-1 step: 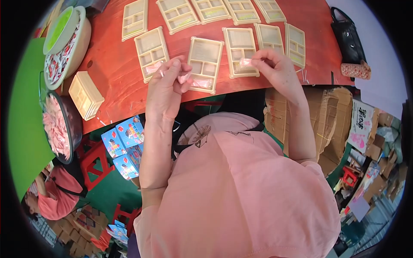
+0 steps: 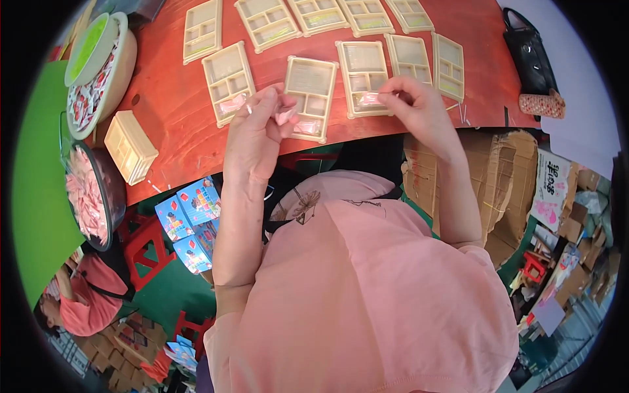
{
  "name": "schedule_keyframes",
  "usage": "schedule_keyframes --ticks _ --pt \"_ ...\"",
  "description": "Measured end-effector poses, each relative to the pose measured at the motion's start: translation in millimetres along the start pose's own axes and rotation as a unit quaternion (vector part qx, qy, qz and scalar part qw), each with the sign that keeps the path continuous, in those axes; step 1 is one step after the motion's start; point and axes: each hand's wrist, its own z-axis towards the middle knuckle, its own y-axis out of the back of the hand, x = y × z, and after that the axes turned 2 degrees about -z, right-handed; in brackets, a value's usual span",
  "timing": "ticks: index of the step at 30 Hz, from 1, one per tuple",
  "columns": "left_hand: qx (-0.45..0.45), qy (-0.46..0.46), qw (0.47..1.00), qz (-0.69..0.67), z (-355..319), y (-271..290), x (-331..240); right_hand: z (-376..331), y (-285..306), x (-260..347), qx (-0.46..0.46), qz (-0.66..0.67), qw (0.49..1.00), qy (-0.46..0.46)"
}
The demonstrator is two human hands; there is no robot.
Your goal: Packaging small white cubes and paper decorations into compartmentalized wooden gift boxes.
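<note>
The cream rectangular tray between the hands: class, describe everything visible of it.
The cream, plastic-looking rectangular tray lies on the red wooden table, near its front edge. Raised walls form a large far compartment, two small middle ones and a wide near one holding a shiny pink packet. The left hand overlaps its left side; contact is unclear.

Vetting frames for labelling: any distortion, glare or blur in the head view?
Head view: the red table's near edge bows, picture corners go black. Head view: bright glints on the pink packet by the right hand. Head view: left hand outline reads clearly; clutter near the right rim looks softer.
</note>
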Motion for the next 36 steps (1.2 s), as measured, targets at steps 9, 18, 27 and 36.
schedule_keyframes --ticks 9,18,27,36 --pt "0.099 0.05 0.993 0.035 15 -66 33 -13 -19 30 -0.047 -0.03 0.989 0.14" --pt "0.165 0.089 0.972 0.139 18 -102 47 -11 3 -16 -0.129 0.023 0.98 0.147" --pt "0.111 0.069 0.911 0.39 21 -136 75 -38 32 -56 -0.147 0.109 0.983 -0.019" --pt "0.129 0.087 0.955 0.252 42 -143 73 -12 46 -56 -0.2 -0.209 0.957 0.028"
